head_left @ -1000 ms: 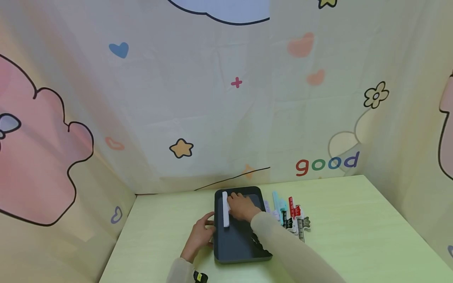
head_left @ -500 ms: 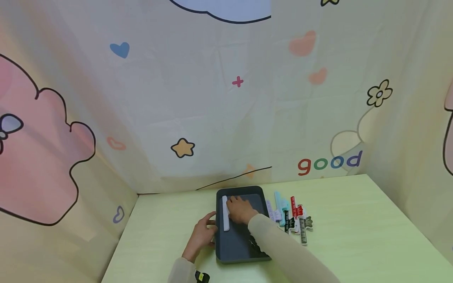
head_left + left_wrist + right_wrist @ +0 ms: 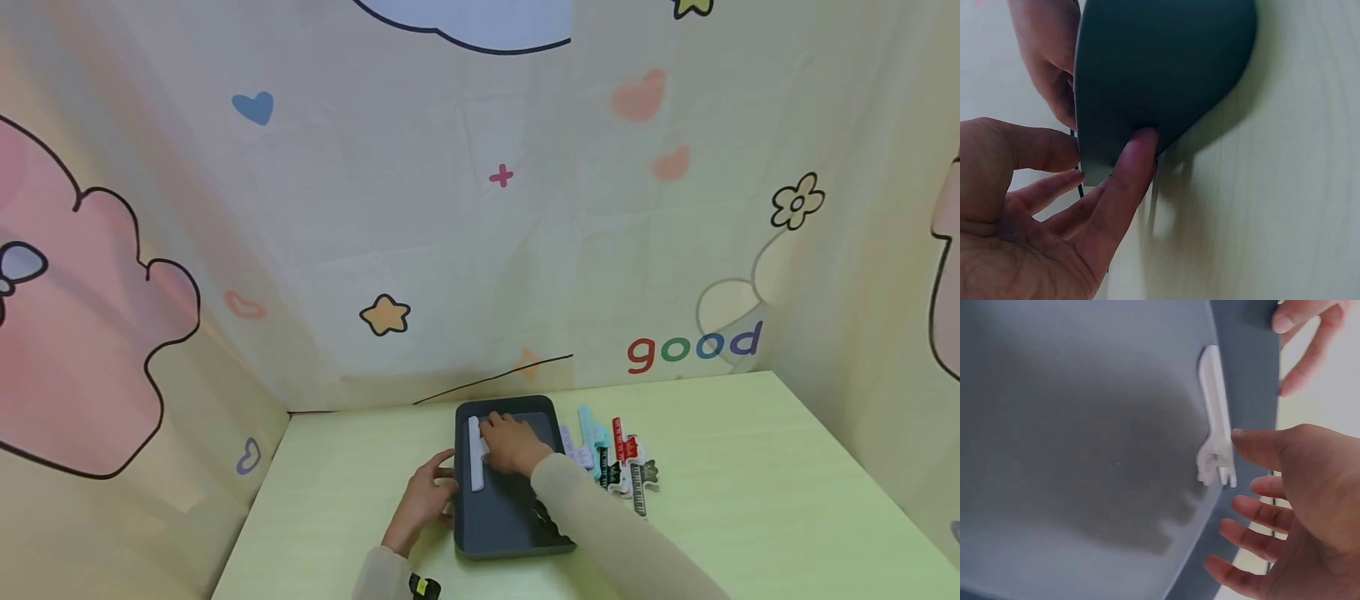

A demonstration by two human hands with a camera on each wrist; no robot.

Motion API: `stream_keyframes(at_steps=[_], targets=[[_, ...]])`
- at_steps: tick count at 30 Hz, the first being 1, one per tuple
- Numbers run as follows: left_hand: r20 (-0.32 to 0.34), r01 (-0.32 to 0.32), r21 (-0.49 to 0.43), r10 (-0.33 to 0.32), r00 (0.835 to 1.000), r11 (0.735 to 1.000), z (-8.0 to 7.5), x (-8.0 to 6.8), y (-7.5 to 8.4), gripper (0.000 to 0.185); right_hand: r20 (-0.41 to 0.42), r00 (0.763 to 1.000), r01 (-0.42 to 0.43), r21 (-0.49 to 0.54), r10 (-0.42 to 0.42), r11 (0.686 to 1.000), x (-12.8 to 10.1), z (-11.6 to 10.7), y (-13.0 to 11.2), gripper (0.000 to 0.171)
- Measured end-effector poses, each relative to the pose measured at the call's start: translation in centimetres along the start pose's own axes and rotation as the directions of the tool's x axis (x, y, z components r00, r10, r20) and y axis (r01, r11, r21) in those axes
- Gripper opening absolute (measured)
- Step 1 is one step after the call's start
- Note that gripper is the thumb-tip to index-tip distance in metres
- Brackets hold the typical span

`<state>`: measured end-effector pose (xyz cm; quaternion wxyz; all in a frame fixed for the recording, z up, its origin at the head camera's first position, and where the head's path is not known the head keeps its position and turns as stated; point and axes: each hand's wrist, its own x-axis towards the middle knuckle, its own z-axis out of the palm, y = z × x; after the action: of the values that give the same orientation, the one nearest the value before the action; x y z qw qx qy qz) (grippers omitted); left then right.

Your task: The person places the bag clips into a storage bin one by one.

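A dark grey tray (image 3: 506, 529) stands on the table, its long side running away from me. My left hand (image 3: 422, 504) grips its left edge; in the left wrist view a finger (image 3: 1135, 169) lies along the outer wall, with the thumb near the rim. Inside the tray, along the left wall, lies a long white clip (image 3: 1215, 394), like a bag clip. My right hand (image 3: 512, 443) is over the tray beside it. Its thumb (image 3: 1260, 447) touches or almost touches the clip, while the other fingers are spread and hold nothing.
Several ruler-patterned clips with cartoon heads lie right of the tray, among them a red clip (image 3: 618, 440), a black-and-white clip (image 3: 639, 492) and a turquoise clip (image 3: 587, 425). A dark, jagged-edged patch in the tray is partly hidden by the right sleeve (image 3: 600, 521). A printed curtain (image 3: 450, 208) stands behind.
The white clip has shifted slightly toward me along the tray's left side. The right hand has stayed beside it; the left hand keeps its hold on the tray.
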<state>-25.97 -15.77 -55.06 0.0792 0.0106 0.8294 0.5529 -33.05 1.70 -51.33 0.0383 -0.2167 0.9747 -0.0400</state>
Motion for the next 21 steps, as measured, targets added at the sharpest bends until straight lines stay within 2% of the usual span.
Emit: stream_keyframes(at_steps=[12, 21], targets=[[0.004, 0.023, -0.012, -0.023, 1.0, 1.0, -0.4, 0.1, 0.0, 0.061, -0.049, 0.997, 0.065, -0.004, -0.066, 0.998, -2.0, -1.9, -0.1, 0.054], [-0.002, 0.03, -0.012, -0.03, 1.0, 0.999, -0.1, 0.2, 0.1, 0.061, -0.129, 0.985, 0.116, -0.005, -0.115, 0.993, -3.6, -2.7, 1.0, 0.051]])
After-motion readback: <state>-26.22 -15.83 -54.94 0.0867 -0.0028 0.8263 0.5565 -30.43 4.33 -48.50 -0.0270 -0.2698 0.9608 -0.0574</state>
